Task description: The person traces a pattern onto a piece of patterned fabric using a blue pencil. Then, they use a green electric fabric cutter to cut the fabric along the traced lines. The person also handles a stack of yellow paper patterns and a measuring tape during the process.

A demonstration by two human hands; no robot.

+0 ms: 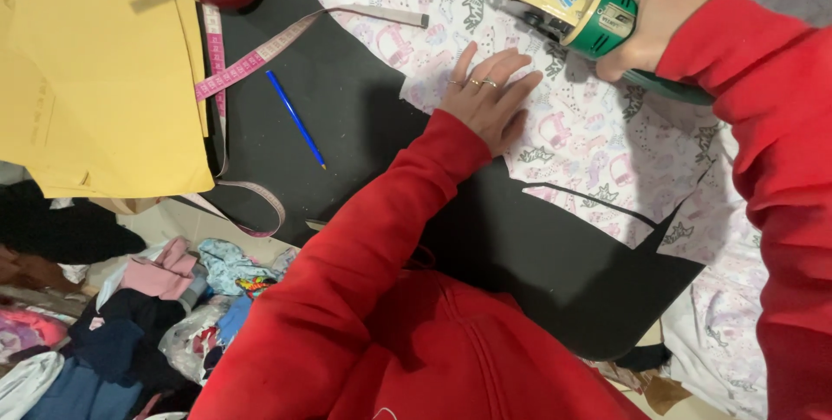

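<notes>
i see the right hand [654,26] clenched on the cutter [579,14], blade end pointing left over the printed fabric [607,138]. left hand [487,99] lies flat, fingers [498,65] released, just below and left of the blade, pinning fabric to the desk [347,99].

white printed fabric [598,138] lies flat on the table, green-and-yellow electric cutter [582,14] standing on it.
</notes>
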